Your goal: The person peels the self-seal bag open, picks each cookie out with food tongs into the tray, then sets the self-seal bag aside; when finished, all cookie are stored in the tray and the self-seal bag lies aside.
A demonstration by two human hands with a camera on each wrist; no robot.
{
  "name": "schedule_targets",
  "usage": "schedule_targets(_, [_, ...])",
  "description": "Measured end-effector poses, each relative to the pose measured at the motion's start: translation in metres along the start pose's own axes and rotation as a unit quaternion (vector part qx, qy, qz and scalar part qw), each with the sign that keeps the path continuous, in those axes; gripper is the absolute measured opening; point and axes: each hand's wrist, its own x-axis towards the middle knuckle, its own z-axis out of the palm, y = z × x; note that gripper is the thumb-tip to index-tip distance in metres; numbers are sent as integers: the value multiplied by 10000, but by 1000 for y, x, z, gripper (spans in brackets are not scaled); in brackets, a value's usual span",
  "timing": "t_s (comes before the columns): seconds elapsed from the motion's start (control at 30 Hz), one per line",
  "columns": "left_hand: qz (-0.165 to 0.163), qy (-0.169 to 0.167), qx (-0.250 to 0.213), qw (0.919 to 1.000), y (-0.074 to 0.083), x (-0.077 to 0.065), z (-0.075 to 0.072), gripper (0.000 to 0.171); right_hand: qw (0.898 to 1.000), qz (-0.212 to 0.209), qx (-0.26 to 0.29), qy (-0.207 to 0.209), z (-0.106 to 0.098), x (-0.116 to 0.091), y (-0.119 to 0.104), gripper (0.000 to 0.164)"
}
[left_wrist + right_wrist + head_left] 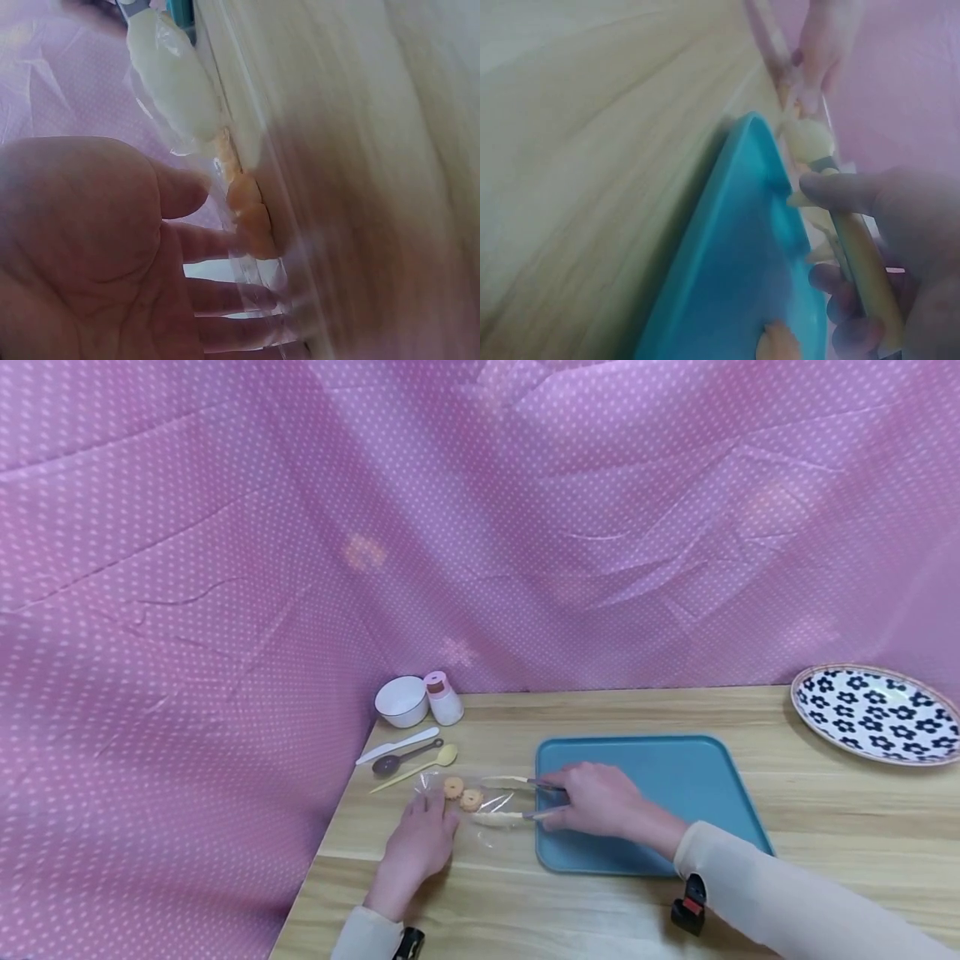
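Observation:
My right hand (600, 797) grips a pair of tongs (501, 817) with pale cream tips and grey metal arms. The tongs' arms stand apart, their tips reaching left into the clear plastic bag (491, 837). Two round scalloped cookies (471, 800) lie in the bag, just left of the tips. My left hand (422, 839) rests on the bag's left part, its fingers nearly straight against the plastic in the left wrist view. There, more cookies (244, 191) show in a row beside the fingers, and one tong tip (176, 90) shows through the film.
A blue tray (652, 760) lies beneath my right hand. Left of the bag are a yellow spoon (446, 755), a dark spoon (386, 766) and a white knife (397, 745). Behind stand a white bowl (402, 700) and a pink-topped bottle (444, 700). A flower-patterned plate (873, 714) sits far right.

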Motion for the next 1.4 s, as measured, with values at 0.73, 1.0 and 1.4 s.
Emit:
schedule_targets(0.73, [-32,-103,-6,9999,0,-1,-4,56,9998,-133,141,-110,3,15,-7,55])
schedule_targets(1.0, [-74,-4,-82,9999,2,-1,-5,57,9997,-152,-194,-53,-4,13,-12,52])
schedule_targets(1.4, [-187,72,-125,9997,2,-3,-5,57,9997,59,-229,109,-27,-16,6,48])
